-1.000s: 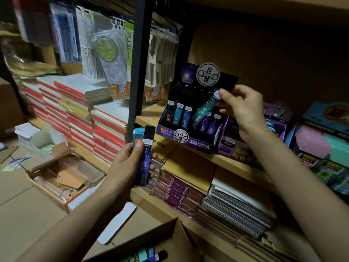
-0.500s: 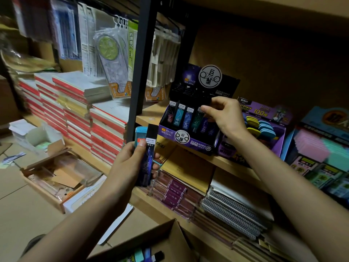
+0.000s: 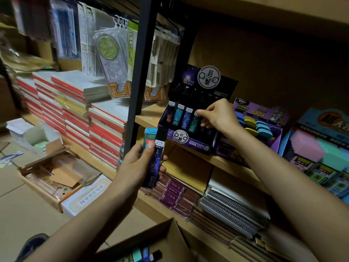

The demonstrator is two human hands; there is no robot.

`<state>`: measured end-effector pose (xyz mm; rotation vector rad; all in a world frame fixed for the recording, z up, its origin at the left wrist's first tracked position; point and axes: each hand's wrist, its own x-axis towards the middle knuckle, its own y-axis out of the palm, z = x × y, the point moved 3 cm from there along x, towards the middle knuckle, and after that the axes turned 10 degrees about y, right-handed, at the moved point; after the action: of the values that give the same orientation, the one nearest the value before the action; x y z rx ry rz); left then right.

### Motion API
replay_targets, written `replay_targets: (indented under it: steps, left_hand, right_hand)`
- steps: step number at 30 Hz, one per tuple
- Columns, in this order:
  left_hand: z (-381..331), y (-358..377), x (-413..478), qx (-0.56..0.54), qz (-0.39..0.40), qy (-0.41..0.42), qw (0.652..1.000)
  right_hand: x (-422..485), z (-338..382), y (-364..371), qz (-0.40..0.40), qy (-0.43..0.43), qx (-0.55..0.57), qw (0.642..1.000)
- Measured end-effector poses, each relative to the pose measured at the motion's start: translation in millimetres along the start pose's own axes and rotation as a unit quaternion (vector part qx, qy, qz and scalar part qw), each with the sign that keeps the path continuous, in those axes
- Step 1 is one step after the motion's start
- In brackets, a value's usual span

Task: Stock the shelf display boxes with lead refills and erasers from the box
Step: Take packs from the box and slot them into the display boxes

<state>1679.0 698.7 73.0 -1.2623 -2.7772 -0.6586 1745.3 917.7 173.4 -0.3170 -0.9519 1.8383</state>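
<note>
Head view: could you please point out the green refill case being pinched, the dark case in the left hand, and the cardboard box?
green refill case (image 3: 193, 124): head view, printed front.
dark case (image 3: 156, 162): head view, below label.
cardboard box (image 3: 149, 238): head view, inner wall.

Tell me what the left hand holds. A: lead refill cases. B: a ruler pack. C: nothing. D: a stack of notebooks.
A: the left hand grips a dark blue refill case with a light blue one behind it.

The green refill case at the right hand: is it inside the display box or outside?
Inside. The green refill case stands in the display box's front row beside the blue case; the right hand pinches its top.
</note>
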Motion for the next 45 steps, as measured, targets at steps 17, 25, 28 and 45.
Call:
replay_targets:
  steps: [17, 25, 28, 45]
  left_hand:
    - [2, 21, -4, 0.028, 0.069, 0.017, 0.997]
    - [6, 19, -2, 0.028, 0.032, 0.022, 0.999]
    - [4, 11, 1, 0.022, 0.01, 0.021, 0.999]
    - [3, -3, 8, 0.023, -0.003, 0.022, 0.999]
  right_hand:
    - [-123, -4, 22, 0.236, -0.008, 0.281, 0.93]
    - [-74, -3, -55, 0.029, -0.054, 0.348, 0.936]
    - [-59, -16, -64, -0.087, -0.08, 0.276, 0.954]
    - [-19, -26, -20, -0.108, -0.074, 0.124, 0.984]
